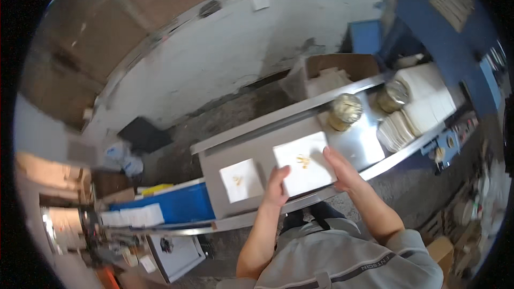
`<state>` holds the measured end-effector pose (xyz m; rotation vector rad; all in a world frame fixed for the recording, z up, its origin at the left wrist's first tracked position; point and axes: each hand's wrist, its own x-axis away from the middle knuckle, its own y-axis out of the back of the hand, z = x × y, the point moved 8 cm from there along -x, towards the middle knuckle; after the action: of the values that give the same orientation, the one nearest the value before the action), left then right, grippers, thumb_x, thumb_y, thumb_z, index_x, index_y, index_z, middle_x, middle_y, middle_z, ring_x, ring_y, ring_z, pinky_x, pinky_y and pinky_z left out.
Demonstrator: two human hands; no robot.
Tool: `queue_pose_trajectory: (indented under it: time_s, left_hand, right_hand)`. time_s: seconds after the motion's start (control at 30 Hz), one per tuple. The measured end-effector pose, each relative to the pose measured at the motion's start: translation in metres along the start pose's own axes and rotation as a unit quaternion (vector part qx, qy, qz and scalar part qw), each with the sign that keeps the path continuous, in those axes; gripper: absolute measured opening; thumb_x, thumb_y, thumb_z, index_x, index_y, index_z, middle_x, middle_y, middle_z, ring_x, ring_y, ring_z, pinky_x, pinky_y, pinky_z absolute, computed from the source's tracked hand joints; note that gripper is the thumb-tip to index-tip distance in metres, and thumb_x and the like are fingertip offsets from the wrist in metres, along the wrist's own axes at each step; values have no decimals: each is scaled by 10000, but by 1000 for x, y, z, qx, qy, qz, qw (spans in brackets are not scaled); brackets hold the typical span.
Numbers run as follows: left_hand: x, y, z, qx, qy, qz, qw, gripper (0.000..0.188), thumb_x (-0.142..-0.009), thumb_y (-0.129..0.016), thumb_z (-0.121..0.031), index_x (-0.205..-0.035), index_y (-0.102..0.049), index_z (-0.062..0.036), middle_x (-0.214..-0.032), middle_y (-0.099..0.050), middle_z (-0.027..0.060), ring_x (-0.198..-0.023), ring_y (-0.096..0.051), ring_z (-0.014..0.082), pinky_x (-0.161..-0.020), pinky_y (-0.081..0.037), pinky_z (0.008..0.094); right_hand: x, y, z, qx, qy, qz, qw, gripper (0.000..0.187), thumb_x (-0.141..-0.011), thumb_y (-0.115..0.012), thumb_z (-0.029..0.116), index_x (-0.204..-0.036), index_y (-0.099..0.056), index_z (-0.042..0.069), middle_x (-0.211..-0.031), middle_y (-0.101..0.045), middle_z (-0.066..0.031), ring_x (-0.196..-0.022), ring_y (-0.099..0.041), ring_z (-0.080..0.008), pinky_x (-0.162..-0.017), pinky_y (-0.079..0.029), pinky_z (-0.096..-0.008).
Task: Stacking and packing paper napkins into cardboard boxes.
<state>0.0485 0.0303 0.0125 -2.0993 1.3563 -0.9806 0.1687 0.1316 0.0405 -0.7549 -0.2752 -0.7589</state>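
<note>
Between my two hands is a square stack of white paper napkins [316, 177], with a small gold print in its middle. My left hand [277, 187] grips its near left edge, thumb on top. On its right edge my right hand [342, 170] is closed, the thumb also over the top; the fingers underneath are hidden. The stack is just above a grey work surface [273, 134], and I cannot tell whether it touches. A second white napkin square [241, 181] with a similar gold print lies to the left on that surface.
Two round gold-coloured containers [345, 111] stand on a shiny metal plate [369, 142] at the right. Beyond them are several white napkin stacks [425, 96]. A blue conveyor belt [184, 203] carries white sheets [139, 215] at the left. A cardboard box [345, 63] stands behind the rail.
</note>
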Motion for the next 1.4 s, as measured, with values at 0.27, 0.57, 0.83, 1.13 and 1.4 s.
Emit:
queue_pose_trajectory:
  time_s: [0.27, 0.57, 0.83, 1.13, 1.4]
  left_hand:
    - [23, -20, -28, -210, -76, -76, 972, 532, -910, -694, -219, -1319, -473, 38, -1189, -632, 131, -1051, -612, 171, -889, -498, 302]
    - [-36, -12, -48, -394, 2, -165, 904, 435, -855, -671, -310, -1053, -656, 77, -912, -701, 150, -808, -681, 210, -701, -535, 332]
    - [-48, -32, -53, -586, -93, -147, 792, 559, -838, -649, -350, -1145, -584, 112, -987, -700, 240, -918, -691, 371, -809, -533, 417]
    - [-45, -25, -23, -472, -92, -197, 854, 818, -899, -669, -456, -1436, -357, 77, -1289, -578, 270, -1176, -591, 296, -970, -462, 374]
    - [-56, -23, -9, -298, -110, -107, 942, 571, -969, -639, -241, -1417, -421, 39, -1256, -585, 102, -1119, -554, 143, -962, -447, 281]
  right_hand:
    - [-8, -9, 3, 87, 48, 55, 993, 564, -917, -667, 144, -1394, -419, -24, -1254, -600, -135, -1101, -607, -188, -931, -500, -316]
    - [-72, 26, -31, -18, -50, 64, 997, 686, -908, -706, 260, -1389, -374, -99, -1227, -608, -168, -1076, -631, -222, -898, -522, -327]
    - [-67, 50, 8, 286, 164, -42, 943, 864, -861, -733, 167, -1489, -200, -93, -1382, -486, -208, -1267, -494, -306, -1044, -421, -379]
    - [-83, 57, 17, 155, 185, 21, 970, 489, -875, -436, 62, -1357, -471, -15, -1236, -607, -148, -1132, -576, -219, -970, -446, -328]
    - [-85, 48, 16, 237, 179, 49, 954, 471, -852, -432, -33, -1310, -531, 18, -1114, -632, -73, -1031, -603, -151, -908, -493, -300]
